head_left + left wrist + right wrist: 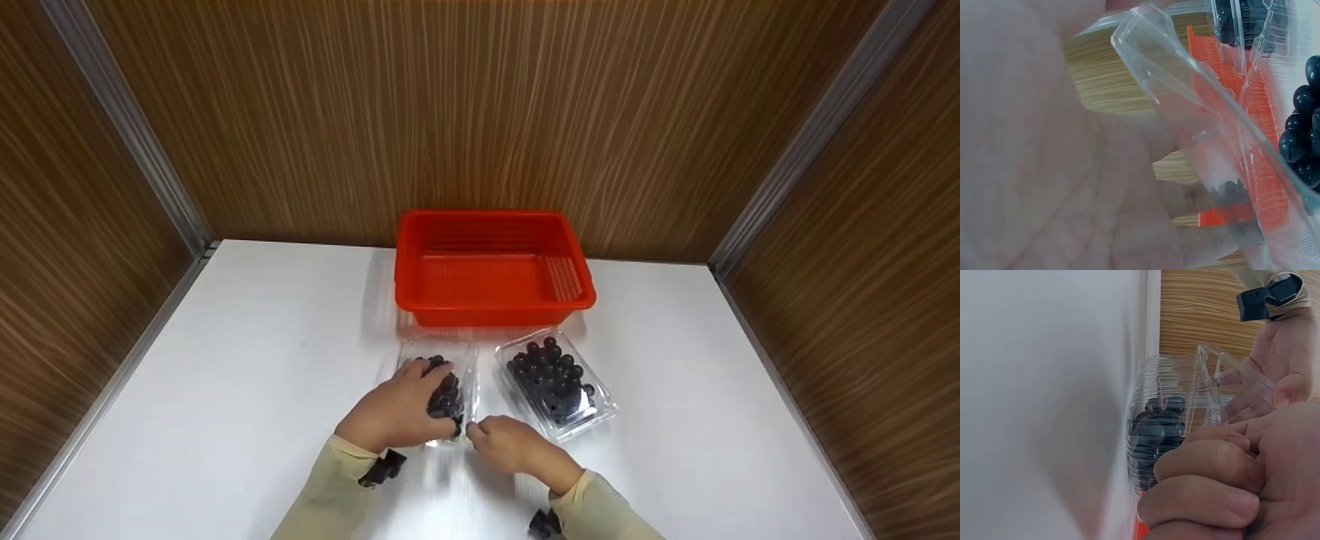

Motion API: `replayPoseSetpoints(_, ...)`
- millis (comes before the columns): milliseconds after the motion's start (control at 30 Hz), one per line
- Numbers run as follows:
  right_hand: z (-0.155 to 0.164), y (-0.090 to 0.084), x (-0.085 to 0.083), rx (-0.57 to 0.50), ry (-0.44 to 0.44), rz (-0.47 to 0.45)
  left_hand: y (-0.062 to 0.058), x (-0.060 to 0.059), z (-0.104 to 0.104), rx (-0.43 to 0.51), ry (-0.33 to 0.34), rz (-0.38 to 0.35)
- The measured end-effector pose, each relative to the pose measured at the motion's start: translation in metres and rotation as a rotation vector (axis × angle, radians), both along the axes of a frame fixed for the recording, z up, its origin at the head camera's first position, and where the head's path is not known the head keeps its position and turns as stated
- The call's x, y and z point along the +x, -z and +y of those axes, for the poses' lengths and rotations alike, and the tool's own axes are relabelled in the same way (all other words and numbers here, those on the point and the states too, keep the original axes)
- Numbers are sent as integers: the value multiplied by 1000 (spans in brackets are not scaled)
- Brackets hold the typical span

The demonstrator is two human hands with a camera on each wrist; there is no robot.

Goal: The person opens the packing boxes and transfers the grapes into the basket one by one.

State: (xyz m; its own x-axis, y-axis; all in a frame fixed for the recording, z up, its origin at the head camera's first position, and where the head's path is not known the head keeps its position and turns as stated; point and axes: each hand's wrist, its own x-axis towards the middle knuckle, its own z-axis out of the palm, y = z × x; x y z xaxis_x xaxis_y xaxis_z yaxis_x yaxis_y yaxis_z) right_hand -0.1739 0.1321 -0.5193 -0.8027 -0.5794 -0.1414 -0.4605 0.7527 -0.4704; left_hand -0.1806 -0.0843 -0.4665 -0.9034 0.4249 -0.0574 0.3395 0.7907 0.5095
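A clear plastic clamshell box [469,367] of dark grapes [447,400] lies in front of a red basket. My left hand [409,405] spans its top, holding the lid [1185,95] with the thumb at a corner. That lid stands tilted up from the box in the right wrist view. My right hand [506,444] is at the box's near right corner, fingers curled and pinching its edge; the thumb tip is hidden in the right wrist view. To the right sits a second clear box [556,386], closed, with dark grapes inside.
The red plastic basket [495,306] stands behind the two boxes, nothing visible in it. Under everything is a white table [285,337]. Wood-grain panels [487,112] rise at the back and both sides.
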Motion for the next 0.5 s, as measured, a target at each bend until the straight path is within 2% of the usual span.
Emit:
replayPoseSetpoints(67, 0, 0, 0, -2, 16, -7, -1, 0, 0, -1, -7, -12)
replayPoseSetpoints(133, 0, 1, 0, 16, -6, 16, -2, 1, 0, 0, -13, -18)
replayPoseSetpoints(267, 0, 0, 1, -8, 33, -8, -1, 1, -1, 15, 5, 13)
replayPoseSetpoints(333, -1, 0, 1, -36, 86, -45, -1, 2, -1, 23, 14, 24)
replayPoseSetpoints(500, -2, -1, 1, -34, 114, -67, 0, 5, 0, 21, 8, 10)
